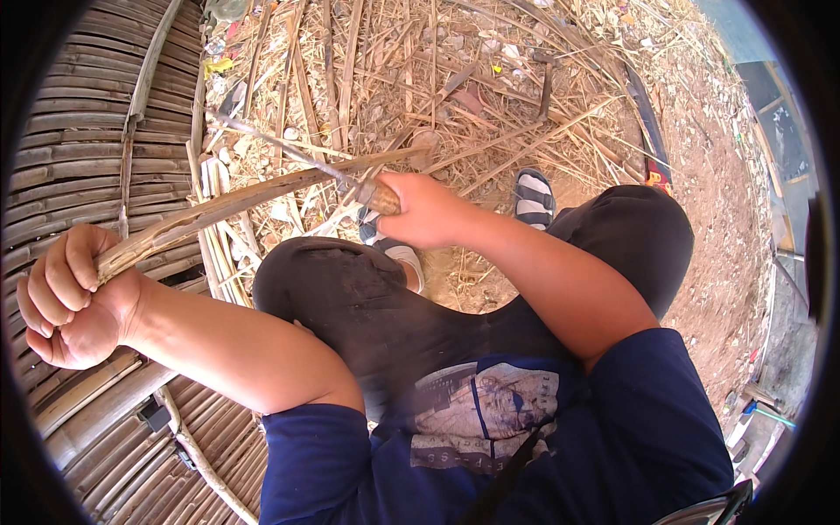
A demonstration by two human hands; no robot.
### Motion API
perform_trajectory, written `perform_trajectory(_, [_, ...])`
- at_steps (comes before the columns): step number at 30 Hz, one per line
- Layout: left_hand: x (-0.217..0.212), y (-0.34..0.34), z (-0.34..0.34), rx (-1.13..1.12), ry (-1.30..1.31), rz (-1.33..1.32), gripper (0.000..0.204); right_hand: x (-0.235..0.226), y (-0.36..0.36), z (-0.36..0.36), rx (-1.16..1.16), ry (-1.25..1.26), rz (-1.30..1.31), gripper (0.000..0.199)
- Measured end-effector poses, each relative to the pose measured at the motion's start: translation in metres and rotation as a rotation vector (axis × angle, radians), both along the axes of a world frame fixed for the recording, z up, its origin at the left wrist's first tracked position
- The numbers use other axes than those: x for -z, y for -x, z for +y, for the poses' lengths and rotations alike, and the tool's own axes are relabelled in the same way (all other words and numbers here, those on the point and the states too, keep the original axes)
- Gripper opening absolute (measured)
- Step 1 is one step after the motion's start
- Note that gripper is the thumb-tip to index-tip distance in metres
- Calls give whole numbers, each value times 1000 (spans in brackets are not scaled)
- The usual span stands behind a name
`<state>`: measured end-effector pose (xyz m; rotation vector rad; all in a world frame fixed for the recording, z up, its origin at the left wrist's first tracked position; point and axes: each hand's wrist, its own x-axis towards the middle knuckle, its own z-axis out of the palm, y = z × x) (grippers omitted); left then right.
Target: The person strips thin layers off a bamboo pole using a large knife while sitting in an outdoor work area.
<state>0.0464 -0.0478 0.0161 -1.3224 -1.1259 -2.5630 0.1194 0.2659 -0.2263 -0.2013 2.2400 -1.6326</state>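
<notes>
My left hand point(79, 297) is closed around the lower end of a long split piece of bamboo point(210, 213), which slants up to the right in front of my knees. In my right hand point(424, 210) is a knife point(276, 143), gripped by its short wooden handle. The narrow blade points to the upper left and crosses the bamboo near its far part. Whether the edge bites into the bamboo or only rests on it, I cannot tell.
A slatted bamboo surface point(79, 157) runs along my left side. Split strips and shavings point(411, 96) litter the ground ahead. Among them lie a hammer-shaped tool point(546, 87) and a long dark tool point(646, 127) with a red and yellow end. My sandalled feet point(534, 199) are below.
</notes>
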Motion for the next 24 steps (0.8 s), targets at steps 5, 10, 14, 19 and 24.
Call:
perform_trajectory(5, [3,-1,1,-8,-31,9,26,57,-10,7,173,-143,-112,40])
perform_trajectory(10, [2,0,6,83,-37,16,26,53,3,35,170,-196,-368,38])
perform_trajectory(14, [3,1,8,135,-53,57,30,-11,9,25,-27,5,-336,34])
perform_trajectory(19, [2,-3,13,139,-61,56,31,-19,19,31,-175,118,-410,30])
perform_trajectory(24, [3,-2,13,129,-59,45,29,13,13,33,17,34,-453,29])
